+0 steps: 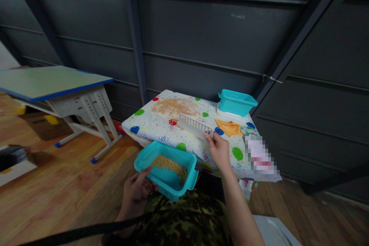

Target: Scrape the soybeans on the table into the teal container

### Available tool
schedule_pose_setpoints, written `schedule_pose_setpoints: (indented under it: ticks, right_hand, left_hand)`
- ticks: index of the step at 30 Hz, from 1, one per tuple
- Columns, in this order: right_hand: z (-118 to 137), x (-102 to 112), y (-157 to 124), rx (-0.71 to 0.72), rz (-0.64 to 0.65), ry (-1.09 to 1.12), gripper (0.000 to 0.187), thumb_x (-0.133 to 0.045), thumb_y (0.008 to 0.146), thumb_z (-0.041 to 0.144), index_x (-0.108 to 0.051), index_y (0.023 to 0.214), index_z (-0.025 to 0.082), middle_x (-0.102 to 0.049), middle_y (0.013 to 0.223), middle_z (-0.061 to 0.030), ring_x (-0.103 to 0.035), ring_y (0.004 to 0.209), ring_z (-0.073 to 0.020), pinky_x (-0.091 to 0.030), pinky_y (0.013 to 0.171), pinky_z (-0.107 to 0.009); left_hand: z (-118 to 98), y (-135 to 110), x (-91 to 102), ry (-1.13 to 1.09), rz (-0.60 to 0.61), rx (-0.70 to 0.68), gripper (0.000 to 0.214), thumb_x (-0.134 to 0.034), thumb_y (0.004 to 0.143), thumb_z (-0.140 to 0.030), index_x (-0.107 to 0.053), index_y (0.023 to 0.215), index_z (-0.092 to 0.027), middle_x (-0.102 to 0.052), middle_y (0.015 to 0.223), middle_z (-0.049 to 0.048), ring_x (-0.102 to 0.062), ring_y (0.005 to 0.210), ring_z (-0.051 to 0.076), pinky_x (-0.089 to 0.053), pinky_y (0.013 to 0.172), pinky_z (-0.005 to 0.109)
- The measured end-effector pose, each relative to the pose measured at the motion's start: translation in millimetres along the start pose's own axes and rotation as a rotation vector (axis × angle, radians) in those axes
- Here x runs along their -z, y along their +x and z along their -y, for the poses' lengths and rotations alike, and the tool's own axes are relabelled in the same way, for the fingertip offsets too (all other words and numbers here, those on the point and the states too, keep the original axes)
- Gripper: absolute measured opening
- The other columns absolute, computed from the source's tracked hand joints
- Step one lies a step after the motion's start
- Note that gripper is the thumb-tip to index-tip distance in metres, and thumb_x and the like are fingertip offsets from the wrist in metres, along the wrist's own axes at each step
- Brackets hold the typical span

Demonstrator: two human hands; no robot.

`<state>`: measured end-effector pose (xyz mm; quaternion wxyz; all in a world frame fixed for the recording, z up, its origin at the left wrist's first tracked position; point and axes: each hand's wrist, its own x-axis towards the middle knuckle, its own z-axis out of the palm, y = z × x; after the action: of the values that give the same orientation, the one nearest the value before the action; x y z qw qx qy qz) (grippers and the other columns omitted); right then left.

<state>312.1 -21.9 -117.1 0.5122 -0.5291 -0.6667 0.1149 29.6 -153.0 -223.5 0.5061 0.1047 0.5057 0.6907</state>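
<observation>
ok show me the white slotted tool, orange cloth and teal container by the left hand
White slotted tool [196,125], head view: slotted side.
Orange cloth [229,128], head view: its middle.
Teal container [168,178], head view: bare inside floor.

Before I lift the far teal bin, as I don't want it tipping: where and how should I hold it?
The far bin is probably best gripped by the lips at both ends, coming from above: it stands upright, and the lips jut outward.
</observation>
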Motion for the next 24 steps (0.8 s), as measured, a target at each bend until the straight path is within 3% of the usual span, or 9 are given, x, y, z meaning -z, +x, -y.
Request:
schedule_pose_setpoints:
  ticks: [6, 11, 16, 24]
  right_hand:
    - [-0.1, -3.9, -0.6, 0.004, 0.025, 0.021, 0.071, -0.057, 0.113, 0.093, -0.045, 0.074, 0.034, -0.047, 0.061, 0.0039, -0.043, 0.063, -0.0199, -0.035, 0.061, -0.032]
    - [-2.6, -5.1, -0.7, -0.002, 0.008, 0.024, 0.070, -0.058, 0.113, 0.092, -0.047, 0.075, 0.034, -0.049, 0.061, 0.0032, -0.045, 0.063, -0.0209, -0.037, 0.061, -0.032]
    - [-2.8, -4.0, -1.6, -0.020, -0.010, 0.034, 0.070, -0.060, 0.112, 0.092, -0.044, 0.074, 0.034, -0.049, 0.061, 0.0035, -0.044, 0.062, -0.0199, -0.037, 0.061, -0.032]
    - [2.1, -4.1, -4.1, -0.036, 0.013, 0.040, 0.069, -0.060, 0.110, 0.092, -0.048, 0.074, 0.033, -0.053, 0.062, 0.0028, -0.048, 0.062, -0.0202, -0.039, 0.063, -0.033]
  left_hand:
    - [4.2, 5.5, 1.8, -0.033, -0.046, -0.027, 0.047, -0.120, 0.058, -0.041, -0.078, 0.071, -0.023, -0.073, 0.058, 0.0015, -0.067, 0.044, 0.020, -0.054, 0.041, 0.029]
    - [5.5, 6.2, 3.9, -0.014, -0.009, -0.024, 0.054, -0.123, 0.056, -0.044, -0.074, 0.067, -0.024, -0.068, 0.055, -0.0012, -0.066, 0.044, 0.020, -0.055, 0.042, 0.029]
    - [2.8, 1.6, 3.1, -0.018, 0.013, -0.046, 0.049, -0.122, 0.061, -0.042, -0.078, 0.072, -0.023, -0.073, 0.059, -0.0003, -0.069, 0.046, 0.020, -0.057, 0.044, 0.030]
    - [-1.0, -1.5, -0.9, -0.035, -0.012, -0.029, 0.052, -0.124, 0.052, -0.041, -0.080, 0.071, -0.020, -0.076, 0.060, 0.0021, -0.069, 0.046, 0.019, -0.056, 0.044, 0.027]
